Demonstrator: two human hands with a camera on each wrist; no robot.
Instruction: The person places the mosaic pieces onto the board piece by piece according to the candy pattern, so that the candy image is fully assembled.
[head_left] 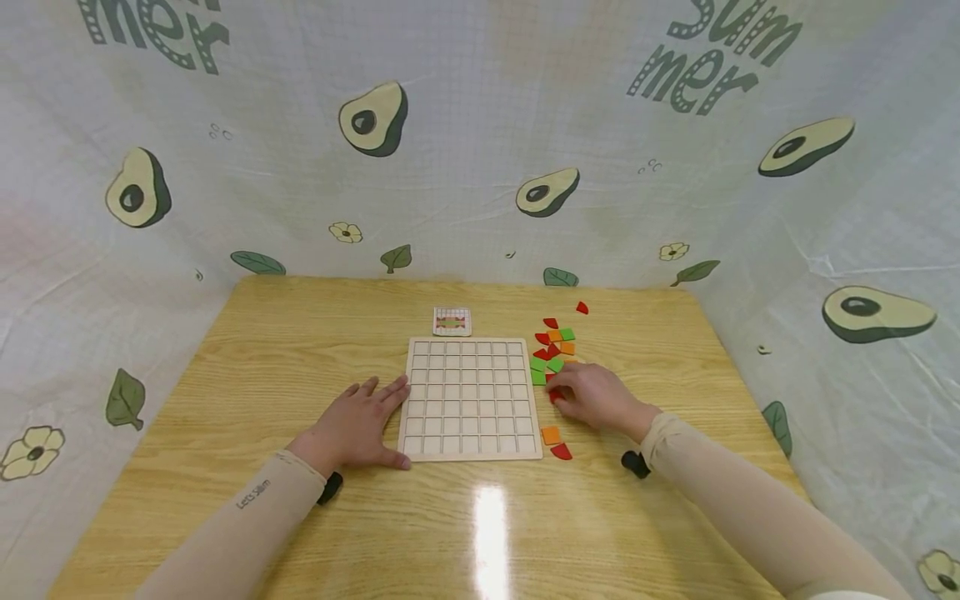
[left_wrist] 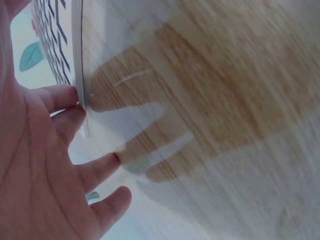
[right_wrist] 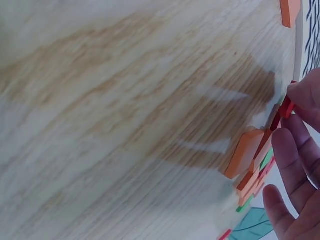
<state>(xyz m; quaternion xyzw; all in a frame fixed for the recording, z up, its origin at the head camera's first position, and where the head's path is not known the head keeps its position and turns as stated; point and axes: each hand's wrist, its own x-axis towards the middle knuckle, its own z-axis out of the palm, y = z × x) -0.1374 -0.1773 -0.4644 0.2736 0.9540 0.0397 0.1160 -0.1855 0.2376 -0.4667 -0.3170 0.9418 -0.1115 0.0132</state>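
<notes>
A pale wooden grid board with rows of square cells lies flat on the table. My left hand is spread along its left edge, fingertips right at the rim and thumb by the lower left corner. In the left wrist view the fingers meet the board's side. To the right of the board, my right hand pinches a red tile between thumb and forefinger, low over the table. Beside those fingertips lie green tiles and orange tiles, flat and loosely clustered.
A small pattern card lies behind the board. An orange square tile and a red quarter-round tile sit near the board's lower right corner. Another red tile is at the back. A printed curtain hangs behind the table.
</notes>
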